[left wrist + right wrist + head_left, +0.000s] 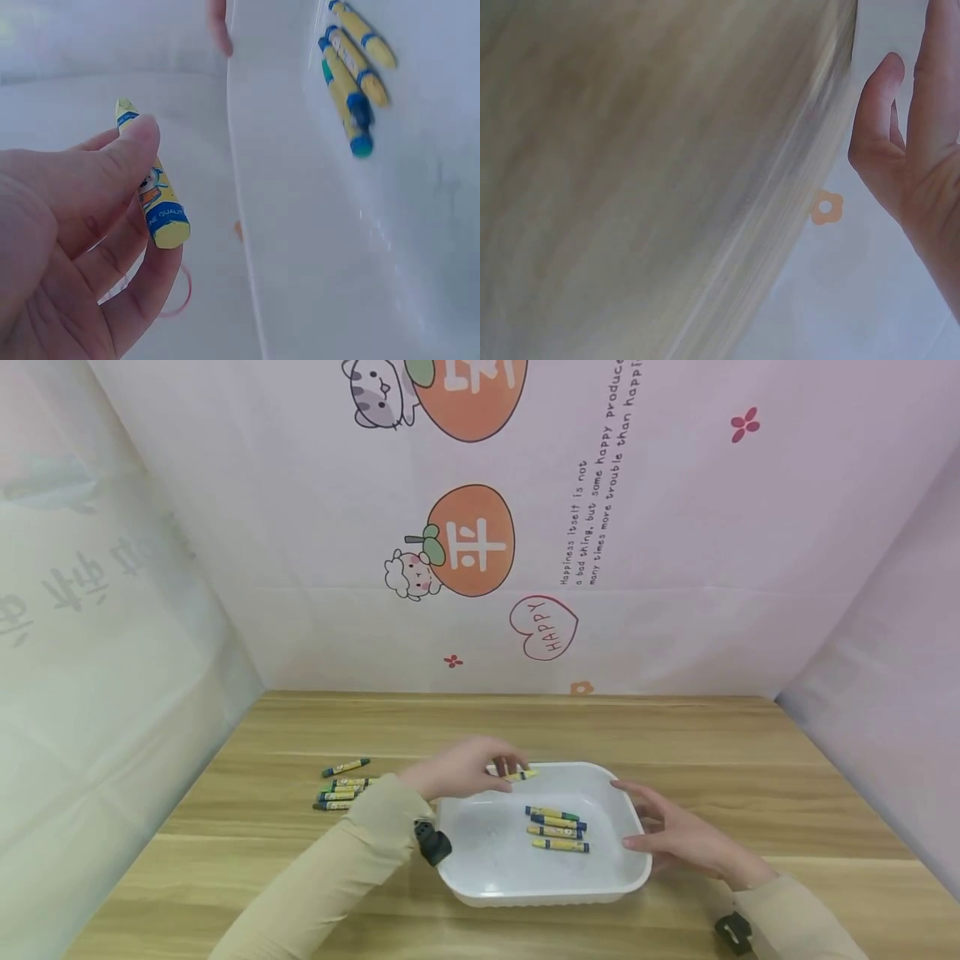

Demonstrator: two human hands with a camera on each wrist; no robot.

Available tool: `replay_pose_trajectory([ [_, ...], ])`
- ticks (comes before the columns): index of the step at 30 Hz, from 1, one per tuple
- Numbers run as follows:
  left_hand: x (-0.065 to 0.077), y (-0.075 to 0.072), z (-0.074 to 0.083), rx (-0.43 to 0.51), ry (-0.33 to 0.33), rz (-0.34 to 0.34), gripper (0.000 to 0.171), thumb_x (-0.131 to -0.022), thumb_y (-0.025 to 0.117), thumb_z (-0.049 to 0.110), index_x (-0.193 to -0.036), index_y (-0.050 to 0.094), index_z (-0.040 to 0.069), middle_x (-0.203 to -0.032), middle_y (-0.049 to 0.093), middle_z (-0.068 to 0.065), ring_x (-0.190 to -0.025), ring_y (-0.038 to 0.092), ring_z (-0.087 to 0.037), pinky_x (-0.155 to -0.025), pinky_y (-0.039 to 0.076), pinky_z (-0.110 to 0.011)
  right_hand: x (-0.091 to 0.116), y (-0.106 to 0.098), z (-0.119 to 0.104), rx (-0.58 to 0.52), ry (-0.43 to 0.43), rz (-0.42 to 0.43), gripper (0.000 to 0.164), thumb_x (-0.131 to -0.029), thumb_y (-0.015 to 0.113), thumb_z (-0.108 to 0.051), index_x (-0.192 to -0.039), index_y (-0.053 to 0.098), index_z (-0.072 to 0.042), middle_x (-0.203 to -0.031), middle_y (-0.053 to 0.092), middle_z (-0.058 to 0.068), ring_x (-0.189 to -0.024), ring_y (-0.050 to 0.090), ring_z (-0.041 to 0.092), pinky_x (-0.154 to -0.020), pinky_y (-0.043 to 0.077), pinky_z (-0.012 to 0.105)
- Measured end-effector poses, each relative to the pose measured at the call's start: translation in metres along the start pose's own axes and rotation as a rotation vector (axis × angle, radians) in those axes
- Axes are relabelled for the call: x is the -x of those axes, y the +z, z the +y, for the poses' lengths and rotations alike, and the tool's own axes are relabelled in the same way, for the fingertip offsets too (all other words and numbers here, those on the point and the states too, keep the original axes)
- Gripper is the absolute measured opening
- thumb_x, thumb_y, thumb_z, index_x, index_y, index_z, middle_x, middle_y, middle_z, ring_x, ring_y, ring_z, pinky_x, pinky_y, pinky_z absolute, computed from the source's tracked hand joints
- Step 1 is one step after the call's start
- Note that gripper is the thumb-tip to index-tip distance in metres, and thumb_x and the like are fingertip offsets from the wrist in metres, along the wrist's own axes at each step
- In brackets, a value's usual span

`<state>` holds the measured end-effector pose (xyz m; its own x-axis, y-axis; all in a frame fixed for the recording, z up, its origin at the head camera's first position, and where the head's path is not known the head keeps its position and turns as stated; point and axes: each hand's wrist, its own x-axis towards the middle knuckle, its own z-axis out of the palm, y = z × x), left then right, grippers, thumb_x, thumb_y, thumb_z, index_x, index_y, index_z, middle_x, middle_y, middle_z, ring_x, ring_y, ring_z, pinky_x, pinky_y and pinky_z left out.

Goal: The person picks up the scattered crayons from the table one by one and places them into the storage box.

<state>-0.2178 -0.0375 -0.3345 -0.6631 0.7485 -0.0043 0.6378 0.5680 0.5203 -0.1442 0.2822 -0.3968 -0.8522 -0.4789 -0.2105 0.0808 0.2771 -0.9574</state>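
Observation:
My left hand (474,768) pinches a pale yellow crayon (159,196) between thumb and fingers, above the back left part of a white plastic tray (487,887). The crayon has a yellow wrapper with blue bands. In the tray lie several more crayons (561,845) in yellow wrappers, side by side right of centre. At the tray's right side, my right hand (686,837) rests with its thumb and a finger at the rim. The right wrist view shows that hand's fingers (937,82) mostly extended, its contact with the tray partly out of frame.
Several crayons (347,783) lie on the wood-grain table (247,860) left of the tray, partly behind the left sleeve. One crayon (346,767) sits apart farther back. A printed cloth (337,635) hangs behind the table, and pale cloth covers both sides.

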Motion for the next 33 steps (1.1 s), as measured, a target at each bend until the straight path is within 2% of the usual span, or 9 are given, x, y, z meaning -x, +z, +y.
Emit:
replay_pose_trajectory([
  [4,-0.018,0.013,0.013,-0.019,0.049,-0.072,0.028,-0.086,0.069,0.011,-0.113,0.066,0.016,-0.097,0.065,0.007,-0.088,0.057,-0.002,-0.077,0.048,-0.016,-0.001,0.000,0.000,-0.006,0.009,0.000,0.087,-0.086,0.066,-0.008,-0.149,0.006,-0.004,-0.140,0.010,0.047,-0.120,0.044,0.052,-0.075,0.056,0.050],
  [8,-0.029,0.028,0.021,-0.053,0.079,-0.152,0.026,-0.085,0.070,0.010,-0.111,0.065,0.015,-0.095,0.064,0.008,-0.087,0.057,-0.002,-0.075,0.046,-0.014,-0.001,0.000,0.001,-0.010,0.011,-0.004,0.087,-0.087,0.066,-0.008,-0.149,0.006,-0.005,-0.141,0.008,0.047,-0.121,0.042,0.054,-0.075,0.055,0.050],
  [13,-0.039,0.045,0.025,-0.111,0.115,-0.255,0.027,-0.083,0.072,0.012,-0.110,0.066,0.014,-0.090,0.063,0.008,-0.082,0.056,-0.002,-0.071,0.044,-0.011,0.000,0.000,0.002,-0.016,-0.001,-0.009,0.086,-0.087,0.065,-0.007,-0.149,0.006,-0.005,-0.140,0.009,0.047,-0.120,0.045,0.049,-0.075,0.055,0.050],
  [17,-0.043,0.057,0.026,-0.121,0.151,-0.309,0.027,-0.082,0.074,0.013,-0.108,0.068,0.012,-0.086,0.062,0.007,-0.077,0.052,0.000,-0.069,0.042,-0.009,0.000,0.000,0.002,-0.019,-0.007,-0.013,0.085,-0.087,0.065,-0.006,-0.149,0.006,-0.005,-0.139,0.010,0.047,-0.120,0.046,0.047,-0.075,0.055,0.050],
  [25,-0.044,0.066,0.030,-0.127,0.166,-0.338,0.025,-0.080,0.074,0.009,-0.104,0.067,0.010,-0.081,0.059,0.007,-0.072,0.049,0.001,-0.066,0.039,-0.007,0.000,-0.001,0.001,-0.024,-0.012,-0.020,0.085,-0.088,0.064,-0.007,-0.149,0.006,-0.005,-0.139,0.009,0.047,-0.119,0.047,0.045,-0.075,0.055,0.050],
  [33,-0.047,0.065,0.033,-0.085,0.138,-0.306,0.024,-0.081,0.074,0.009,-0.104,0.066,0.009,-0.088,0.064,0.003,-0.076,0.052,0.000,-0.069,0.041,-0.008,0.001,-0.002,-0.001,-0.040,-0.009,-0.020,0.087,-0.087,0.065,-0.008,-0.148,0.004,-0.004,-0.140,0.006,0.048,-0.120,0.045,0.050,-0.076,0.055,0.051],
])
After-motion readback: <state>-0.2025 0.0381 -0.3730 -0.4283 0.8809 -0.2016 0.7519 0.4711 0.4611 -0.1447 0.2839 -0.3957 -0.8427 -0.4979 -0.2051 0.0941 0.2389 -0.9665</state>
